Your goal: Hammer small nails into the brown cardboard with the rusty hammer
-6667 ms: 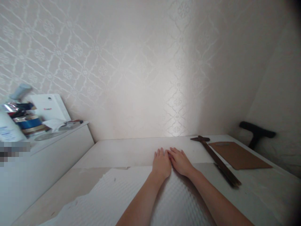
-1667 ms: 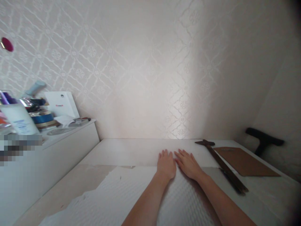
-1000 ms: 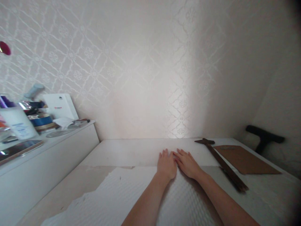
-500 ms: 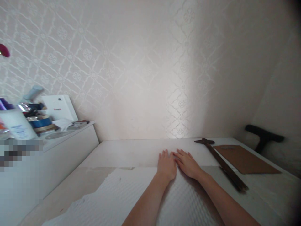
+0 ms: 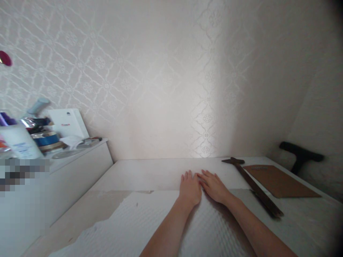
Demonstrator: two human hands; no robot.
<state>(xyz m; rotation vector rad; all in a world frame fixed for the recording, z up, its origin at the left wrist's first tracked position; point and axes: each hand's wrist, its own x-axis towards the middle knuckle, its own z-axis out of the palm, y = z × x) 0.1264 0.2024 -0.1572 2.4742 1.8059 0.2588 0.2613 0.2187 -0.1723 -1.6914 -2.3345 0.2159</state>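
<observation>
Pressing both palms flat on the textured sheet

Resting side by side, the left hand (image 5: 190, 188) and the right hand (image 5: 213, 187) lie palm down with fingers stretched out and together; neither grip closes on anything. Their inner edges touch or nearly touch. Both sit at the far edge of a white textured sheet (image 5: 150, 221), which is spread over the pale worktop (image 5: 150, 171) and has a ragged left border. Fingertips reach just past that edge onto the bare surface.

To the right, well apart from the hands, a long dark wooden tool (image 5: 254, 189) lies diagonally, and just beside it a flat brown board (image 5: 280, 182). A black handle (image 5: 301, 155) stands near the right wall. On the left, a white cabinet (image 5: 77, 167) carries bottles, a blue tin (image 5: 45, 138) and a white box (image 5: 66, 123). Patterned wallpaper (image 5: 150, 78) covers the wall behind.
</observation>
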